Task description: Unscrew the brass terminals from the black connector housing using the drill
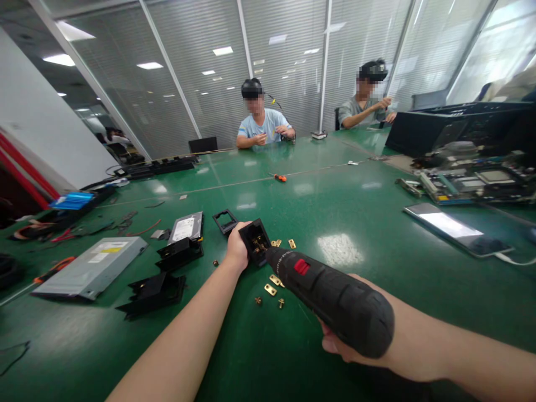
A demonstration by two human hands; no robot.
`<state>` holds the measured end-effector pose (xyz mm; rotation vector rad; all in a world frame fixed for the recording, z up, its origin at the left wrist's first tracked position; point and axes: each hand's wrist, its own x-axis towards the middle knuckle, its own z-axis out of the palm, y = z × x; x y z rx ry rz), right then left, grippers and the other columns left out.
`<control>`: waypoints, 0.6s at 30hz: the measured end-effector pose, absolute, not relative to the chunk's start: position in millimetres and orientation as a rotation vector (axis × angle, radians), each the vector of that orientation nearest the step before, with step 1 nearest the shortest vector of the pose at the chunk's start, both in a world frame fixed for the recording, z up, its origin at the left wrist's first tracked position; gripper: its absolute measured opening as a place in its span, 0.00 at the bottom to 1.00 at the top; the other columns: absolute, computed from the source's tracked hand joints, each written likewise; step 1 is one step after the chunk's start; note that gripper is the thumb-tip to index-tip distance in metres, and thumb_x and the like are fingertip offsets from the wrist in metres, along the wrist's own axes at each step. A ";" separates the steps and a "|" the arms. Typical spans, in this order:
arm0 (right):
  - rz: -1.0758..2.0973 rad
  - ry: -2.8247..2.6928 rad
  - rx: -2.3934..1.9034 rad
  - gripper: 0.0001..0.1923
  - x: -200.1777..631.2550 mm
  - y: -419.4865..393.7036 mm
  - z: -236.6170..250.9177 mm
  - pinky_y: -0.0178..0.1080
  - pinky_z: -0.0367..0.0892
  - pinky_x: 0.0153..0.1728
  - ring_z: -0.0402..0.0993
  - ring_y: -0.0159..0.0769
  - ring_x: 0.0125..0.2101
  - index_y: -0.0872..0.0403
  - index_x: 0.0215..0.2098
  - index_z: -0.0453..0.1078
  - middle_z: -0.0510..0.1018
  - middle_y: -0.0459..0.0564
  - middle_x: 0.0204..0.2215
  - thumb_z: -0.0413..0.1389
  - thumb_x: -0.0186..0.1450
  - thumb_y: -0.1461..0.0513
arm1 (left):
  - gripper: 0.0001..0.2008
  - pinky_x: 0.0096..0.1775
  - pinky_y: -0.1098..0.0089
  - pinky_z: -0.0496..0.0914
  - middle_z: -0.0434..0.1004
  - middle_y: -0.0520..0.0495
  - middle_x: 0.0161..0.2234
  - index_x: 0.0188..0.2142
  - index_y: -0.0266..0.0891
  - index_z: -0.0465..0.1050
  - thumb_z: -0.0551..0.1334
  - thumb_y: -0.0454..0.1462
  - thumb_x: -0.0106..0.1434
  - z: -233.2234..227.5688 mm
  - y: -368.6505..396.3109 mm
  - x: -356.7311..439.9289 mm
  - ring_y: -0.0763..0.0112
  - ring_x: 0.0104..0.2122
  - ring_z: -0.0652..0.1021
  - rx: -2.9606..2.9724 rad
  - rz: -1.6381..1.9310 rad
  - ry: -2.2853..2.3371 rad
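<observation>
A glass-walled office with closed blinds and ceiling light panels surrounds a large green worktop, glossy enough to mirror the lights.

Near the front edge, the left hand is clamped around the side of a small black socket block, holding it tilted just above the worktop so its open face turns toward the camera. The block is a squarish plastic housing with brass contacts visible inside its recess. The right hand is wrapped tight around the fat rubbery grip of a black electric screwdriver, which carries a red switch on its barrel; its nose points into the recess of the block, the tip hidden there.

Loose brass pieces lie scattered on the worktop just beneath and beside the block, some flat plates, some small screws. A black square frame rests just behind the left hand. Further left lie a hard drive, two black plastic brackets and a grey optical drive. An orange-handled screwdriver lies well apart toward the middle of the worktop. To the right are a phone with a white cable, a bare circuit board and an open black computer case.

Two other people sit at the far side, each busy with their own hands.
</observation>
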<state>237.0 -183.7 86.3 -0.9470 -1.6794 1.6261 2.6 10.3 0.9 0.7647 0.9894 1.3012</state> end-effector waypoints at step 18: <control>1.446 -1.840 -0.987 0.10 236.7 -181.2 87.7 0.33 0.69 0.30 0.68 0.30 0.27 0.52 0.35 0.68 0.74 0.42 0.28 0.65 0.59 0.65 | 0.12 0.31 0.63 0.74 0.73 0.52 0.21 0.28 0.42 0.70 0.67 0.45 0.52 2.8 8.6 4.8 0.60 0.24 0.79 0.724 1.322 0.997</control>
